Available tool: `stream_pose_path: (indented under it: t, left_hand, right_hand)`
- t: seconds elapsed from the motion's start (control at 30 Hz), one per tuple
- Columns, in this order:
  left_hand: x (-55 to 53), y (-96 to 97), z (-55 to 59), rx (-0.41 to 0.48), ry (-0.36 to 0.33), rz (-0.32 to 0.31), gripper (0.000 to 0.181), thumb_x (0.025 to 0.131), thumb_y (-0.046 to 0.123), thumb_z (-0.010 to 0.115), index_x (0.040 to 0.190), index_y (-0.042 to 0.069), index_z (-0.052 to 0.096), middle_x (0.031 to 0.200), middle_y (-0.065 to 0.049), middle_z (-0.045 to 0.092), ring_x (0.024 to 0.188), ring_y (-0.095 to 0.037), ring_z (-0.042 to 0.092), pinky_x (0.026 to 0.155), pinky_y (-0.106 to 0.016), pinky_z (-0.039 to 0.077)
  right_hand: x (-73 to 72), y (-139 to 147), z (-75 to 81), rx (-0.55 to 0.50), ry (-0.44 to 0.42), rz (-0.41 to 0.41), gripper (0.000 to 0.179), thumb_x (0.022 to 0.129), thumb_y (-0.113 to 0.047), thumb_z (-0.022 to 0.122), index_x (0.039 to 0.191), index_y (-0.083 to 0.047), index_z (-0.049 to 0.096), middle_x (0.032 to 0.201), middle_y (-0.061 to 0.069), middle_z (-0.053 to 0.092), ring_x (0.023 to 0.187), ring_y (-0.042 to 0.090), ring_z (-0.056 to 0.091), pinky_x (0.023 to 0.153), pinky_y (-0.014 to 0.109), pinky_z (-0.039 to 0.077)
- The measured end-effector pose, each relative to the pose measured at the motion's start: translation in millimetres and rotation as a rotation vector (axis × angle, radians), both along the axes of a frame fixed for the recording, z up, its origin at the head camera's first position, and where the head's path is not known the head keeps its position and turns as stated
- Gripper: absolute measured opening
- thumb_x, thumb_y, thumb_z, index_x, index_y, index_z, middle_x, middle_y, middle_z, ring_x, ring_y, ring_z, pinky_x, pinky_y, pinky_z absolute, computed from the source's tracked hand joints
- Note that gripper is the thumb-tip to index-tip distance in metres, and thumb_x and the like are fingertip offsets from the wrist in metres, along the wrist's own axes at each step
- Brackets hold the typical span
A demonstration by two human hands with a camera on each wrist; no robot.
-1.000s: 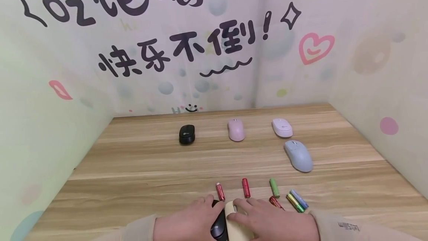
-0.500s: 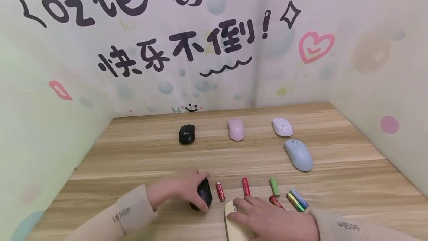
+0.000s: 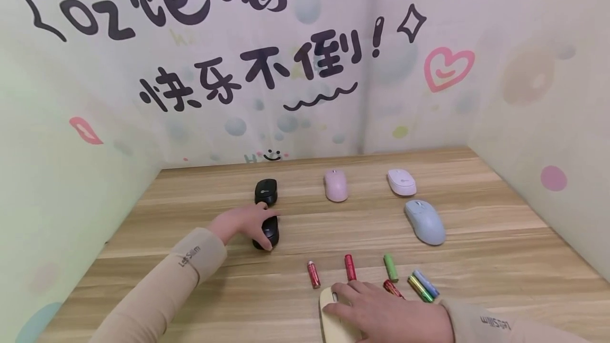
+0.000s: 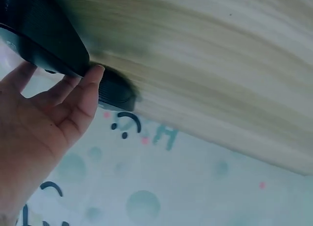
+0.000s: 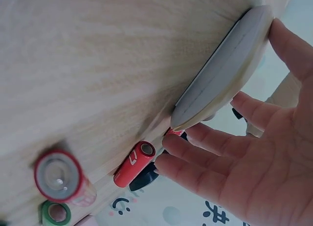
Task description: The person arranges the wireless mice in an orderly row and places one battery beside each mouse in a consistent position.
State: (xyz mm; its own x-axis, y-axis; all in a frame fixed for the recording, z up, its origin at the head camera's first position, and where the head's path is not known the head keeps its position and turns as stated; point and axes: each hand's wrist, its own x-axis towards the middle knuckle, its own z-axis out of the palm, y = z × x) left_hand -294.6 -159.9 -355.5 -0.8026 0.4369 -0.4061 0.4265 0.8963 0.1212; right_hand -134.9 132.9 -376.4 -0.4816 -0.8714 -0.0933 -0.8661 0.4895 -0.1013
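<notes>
My left hand (image 3: 245, 222) grips a black computer mouse (image 3: 271, 232) by its sides, thumb near and fingers far. In the left wrist view that black mouse (image 4: 41, 33) fills the upper left corner, partly cut off. Just behind it stands a second black mouse (image 3: 266, 191), near the left fingertips. At the front of the table my right hand (image 3: 381, 308) holds a cream-coloured mouse (image 3: 335, 324), its fingers over the top and side. The right wrist view shows the cream mouse (image 5: 225, 72) from its side, with thumb and fingertips touching it.
A pink mouse (image 3: 336, 185), a white mouse (image 3: 402, 182) and a light blue mouse (image 3: 425, 222) stand farther back. Several batteries lie near the right hand, among them a red battery (image 3: 313, 274), a green battery (image 3: 391, 268) and a blue battery (image 3: 425, 282). Printed curtains surround the wooden table (image 3: 190, 200).
My left hand has carried the black mouse from beside the cream mouse, leftward and away, to just in front of the other black mouse. The right hand has stayed on the cream mouse.
</notes>
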Motion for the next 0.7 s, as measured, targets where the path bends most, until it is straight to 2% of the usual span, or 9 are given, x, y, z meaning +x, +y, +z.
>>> stream_pose_path:
  t: [0.23, 0.43, 0.5, 0.57, 0.63, 0.7]
  left_hand:
    - [-6.0, -6.3, -3.1, 0.036, -0.038, 0.002, 0.079, 0.073, 0.039, 0.073, 0.140, 0.020, 0.038, 0.143, -0.019, 0.030, 0.124, -0.037, 0.038, 0.098, -0.051, 0.033]
    - [-7.1, -8.2, -3.7, 0.057, -0.056, -0.019, 0.078, 0.073, 0.034, 0.074, 0.140, 0.020, 0.038, 0.145, -0.017, 0.029, 0.126, -0.037, 0.036, 0.099, -0.051, 0.032]
    - [-7.1, -8.8, -3.9, 0.058, -0.059, -0.025, 0.079, 0.073, 0.033, 0.074, 0.141, 0.019, 0.037, 0.145, -0.018, 0.028, 0.126, -0.037, 0.036, 0.098, -0.051, 0.032]
    - [-7.0, -9.4, -3.7, 0.059, -0.063, -0.024, 0.079, 0.073, 0.032, 0.074, 0.141, 0.020, 0.036, 0.145, -0.017, 0.028, 0.127, -0.037, 0.034, 0.099, -0.051, 0.032]
    - [-6.9, -10.1, -3.9, 0.063, -0.065, -0.020, 0.080, 0.073, 0.032, 0.075, 0.142, 0.020, 0.035, 0.145, -0.017, 0.027, 0.128, -0.037, 0.033, 0.099, -0.052, 0.032]
    - [-7.0, -11.1, -4.9, 0.070, -0.063, -0.017, 0.081, 0.072, 0.032, 0.075, 0.142, 0.020, 0.035, 0.145, -0.017, 0.028, 0.128, -0.037, 0.032, 0.098, -0.051, 0.032]
  right_hand:
    - [-0.3, 1, 1.1, 0.006, 0.004, 0.012, 0.071, 0.080, -0.071, 0.031, 0.135, -0.027, 0.038, 0.133, 0.005, 0.043, 0.113, 0.020, 0.049, 0.090, 0.038, 0.043]
    - [0.3, 0, 1.0, -0.003, -0.093, -0.032, 0.069, 0.080, -0.070, 0.036, 0.136, -0.029, 0.037, 0.138, 0.006, 0.038, 0.113, 0.021, 0.050, 0.087, 0.039, 0.045]
    - [-0.6, -3, -0.5, -0.024, -0.078, -0.030, 0.063, 0.082, -0.065, 0.042, 0.132, -0.027, 0.040, 0.133, 0.005, 0.042, 0.103, 0.017, 0.053, 0.082, 0.035, 0.047]
    - [-1.8, -7, -1.8, -0.048, -0.042, -0.036, 0.055, 0.084, -0.060, 0.047, 0.125, -0.025, 0.046, 0.119, 0.001, 0.046, 0.086, 0.010, 0.052, 0.072, 0.027, 0.046]
    - [-3.1, -11, -2.3, -0.064, -0.028, -0.058, 0.050, 0.084, -0.057, 0.051, 0.120, -0.023, 0.050, 0.105, -0.003, 0.046, 0.072, 0.006, 0.046, 0.062, 0.021, 0.041]
    - [-4.0, -16, -2.1, -0.067, -0.057, -0.101, 0.048, 0.083, -0.056, 0.054, 0.116, -0.022, 0.053, 0.097, -0.005, 0.043, 0.065, 0.005, 0.040, 0.057, 0.019, 0.037]
